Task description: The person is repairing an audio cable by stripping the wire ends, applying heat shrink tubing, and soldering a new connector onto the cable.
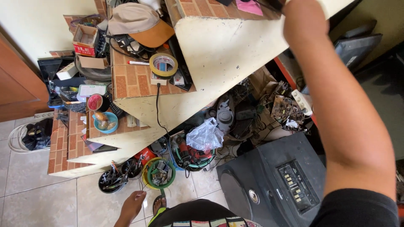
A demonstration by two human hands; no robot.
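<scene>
Tiled steps [139, 80]; right hand [301, 19] raised.

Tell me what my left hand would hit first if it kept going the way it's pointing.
Probably the green bowl of small parts on the floor. The left hand points up toward it, fingertips just short of its rim, though depth is hard to judge.

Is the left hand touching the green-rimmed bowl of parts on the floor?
Apart. The head view shows bare tile between the left hand and the green-rimmed bowl; the hand sits lower left of it, its fingers curled.
</scene>
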